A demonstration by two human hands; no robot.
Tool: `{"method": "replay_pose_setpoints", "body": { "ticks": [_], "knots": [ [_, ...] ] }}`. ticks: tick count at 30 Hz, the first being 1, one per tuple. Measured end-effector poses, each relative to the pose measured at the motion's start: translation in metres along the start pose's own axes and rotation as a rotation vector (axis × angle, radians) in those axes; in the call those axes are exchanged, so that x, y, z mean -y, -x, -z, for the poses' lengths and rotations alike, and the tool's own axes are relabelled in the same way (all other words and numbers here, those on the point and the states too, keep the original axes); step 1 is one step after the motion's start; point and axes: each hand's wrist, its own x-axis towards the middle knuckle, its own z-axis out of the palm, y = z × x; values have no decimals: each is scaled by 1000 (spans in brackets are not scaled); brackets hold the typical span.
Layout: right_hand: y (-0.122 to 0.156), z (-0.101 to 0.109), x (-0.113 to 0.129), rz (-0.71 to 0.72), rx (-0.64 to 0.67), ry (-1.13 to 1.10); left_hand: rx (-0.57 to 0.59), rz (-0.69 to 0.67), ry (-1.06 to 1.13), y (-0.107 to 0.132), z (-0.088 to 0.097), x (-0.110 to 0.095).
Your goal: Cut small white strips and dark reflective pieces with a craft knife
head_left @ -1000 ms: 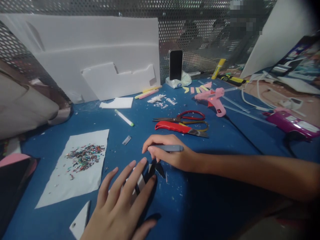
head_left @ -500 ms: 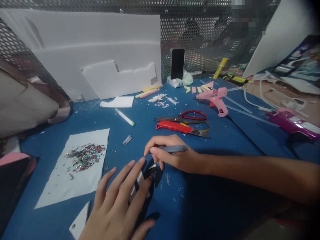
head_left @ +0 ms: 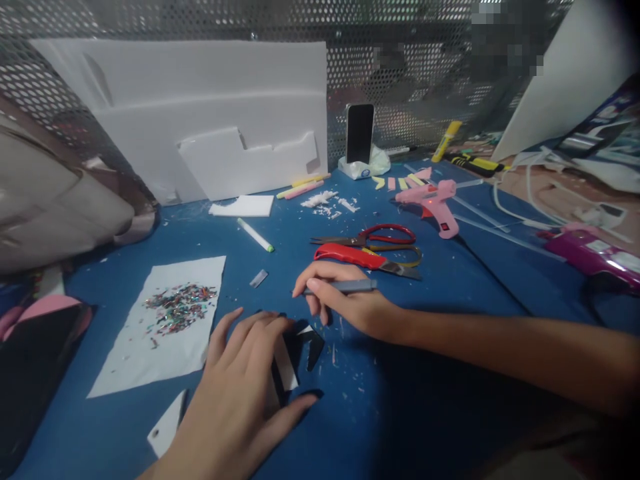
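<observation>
A slim grey pen (head_left: 356, 286) is pinched in my right hand (head_left: 367, 313), its tip pointing left just above the table. My left hand (head_left: 237, 380) arches over a white and black flat piece (head_left: 287, 365), fingers bent and thumb apart. The fingers cover part of that piece. A small black angled piece (head_left: 315, 349) lies between the two hands. Left of my left hand, a white paper sheet (head_left: 125, 363) bears a heap of shiny coloured bits (head_left: 183, 307). Beyond the right hand lie a red-handled cutter (head_left: 345, 253) and red-handled scissors (head_left: 390, 233).
A pink glue gun (head_left: 435, 203) lies at the right, its cord trailing forward. A phone (head_left: 360, 133) stands at the back beside white foam boards (head_left: 210, 73). A green-tipped white marker (head_left: 255, 235) and white scraps (head_left: 320, 199) lie mid-table. A purple tool (head_left: 595, 257) sits far right.
My right hand has lifted away from the black piece, pen still held. My left hand's spread fingers have drawn back and bent, uncovering more of the pieces. The view has shifted slightly.
</observation>
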Motion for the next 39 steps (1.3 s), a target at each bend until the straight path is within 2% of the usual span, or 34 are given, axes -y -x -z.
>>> {"method": "replay_pose_setpoints", "body": {
  "ticks": [8,19,28,39],
  "knots": [
    [1,1,0,17,-25,-48,47,96,97,-14,-5,-11],
    [2,1,1,17,-20,-35,44,148,200,-14,-5,-2],
    [5,2,4,2,-64,-87,13,179,204,-9,-5,5],
    [4,1,7,-34,-51,-80,6,195,217,-11,-5,6]
  ]
}}
